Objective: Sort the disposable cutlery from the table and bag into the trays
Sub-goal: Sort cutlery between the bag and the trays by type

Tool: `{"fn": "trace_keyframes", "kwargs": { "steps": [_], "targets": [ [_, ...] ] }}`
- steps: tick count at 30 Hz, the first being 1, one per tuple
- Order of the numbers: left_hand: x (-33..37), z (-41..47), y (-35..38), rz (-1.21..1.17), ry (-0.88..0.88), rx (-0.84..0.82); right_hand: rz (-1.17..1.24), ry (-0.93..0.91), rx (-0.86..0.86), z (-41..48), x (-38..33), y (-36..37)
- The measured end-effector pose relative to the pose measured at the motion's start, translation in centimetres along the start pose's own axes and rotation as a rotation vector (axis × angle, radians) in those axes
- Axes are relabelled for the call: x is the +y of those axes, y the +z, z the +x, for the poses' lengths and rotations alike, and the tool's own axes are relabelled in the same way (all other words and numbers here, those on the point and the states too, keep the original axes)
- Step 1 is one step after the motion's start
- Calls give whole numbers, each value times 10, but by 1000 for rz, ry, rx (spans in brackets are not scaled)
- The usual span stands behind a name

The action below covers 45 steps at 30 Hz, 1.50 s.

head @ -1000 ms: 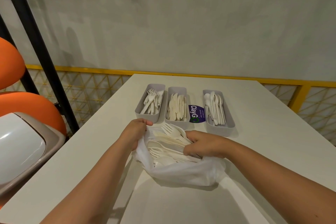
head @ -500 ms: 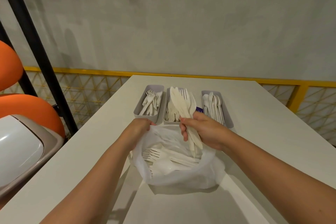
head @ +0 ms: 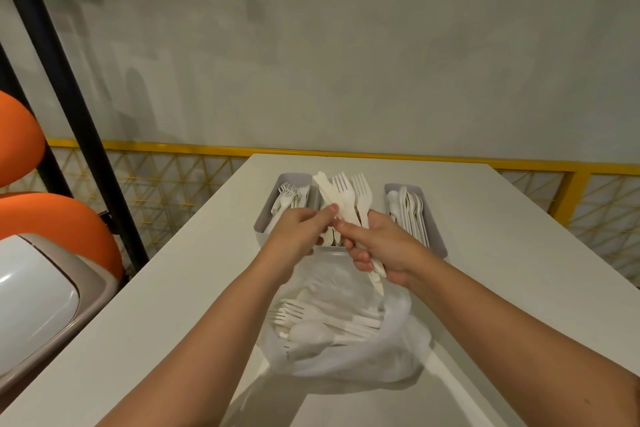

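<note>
Head cam: right hand (head: 384,246) is clamped on a mixed bunch of cutlery (head: 349,199) held over the trays (head: 434,239), left hand (head: 299,230) pinching one piece out. Bag (head: 346,333) isn't empty. Next, probably drop forks and knives in matching trays.

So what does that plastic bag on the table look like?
The plastic bag is thin, see-through white and crumpled. It lies slumped on the white table, its mouth open toward the trays. Inside, white forks and at least one spoon lie loosely piled, showing through the film. Neither hand touches it as far as I can see: the right hand holds a bunch of cutlery above it and the left hand pinches at that bunch.
</note>
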<state>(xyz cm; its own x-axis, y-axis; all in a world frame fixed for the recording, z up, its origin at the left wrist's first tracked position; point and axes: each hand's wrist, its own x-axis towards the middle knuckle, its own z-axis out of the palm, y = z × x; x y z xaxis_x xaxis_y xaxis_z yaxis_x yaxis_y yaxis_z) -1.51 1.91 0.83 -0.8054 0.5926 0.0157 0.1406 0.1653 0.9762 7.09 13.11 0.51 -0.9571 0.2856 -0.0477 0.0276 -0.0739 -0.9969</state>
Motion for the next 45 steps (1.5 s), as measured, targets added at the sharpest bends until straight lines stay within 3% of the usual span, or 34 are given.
{"fn": "trace_keyframes", "kwargs": {
  "steps": [6, 14, 23, 33, 42, 45],
  "targets": [
    [8, 5, 17, -53, -29, -15, -124, -37, 40, 5, 0, -1],
    [24, 16, 18, -280, -72, -49, -2, -44, 49, 9, -4, -5],
    [17, 33, 24, -356, -74, -178, -64, -114, 218, 26, -4, -16],
    [31, 74, 16, -441, -168, -59, -133, 56, 289, 40, -20, -50],
    [13, 111, 23, 69, -276, -22, 214, 92, 223, 52, -25, -68],
    [2, 126, 31, 389, -242, 8, 281, 88, 188, 52, -24, -69]
  ]
}}
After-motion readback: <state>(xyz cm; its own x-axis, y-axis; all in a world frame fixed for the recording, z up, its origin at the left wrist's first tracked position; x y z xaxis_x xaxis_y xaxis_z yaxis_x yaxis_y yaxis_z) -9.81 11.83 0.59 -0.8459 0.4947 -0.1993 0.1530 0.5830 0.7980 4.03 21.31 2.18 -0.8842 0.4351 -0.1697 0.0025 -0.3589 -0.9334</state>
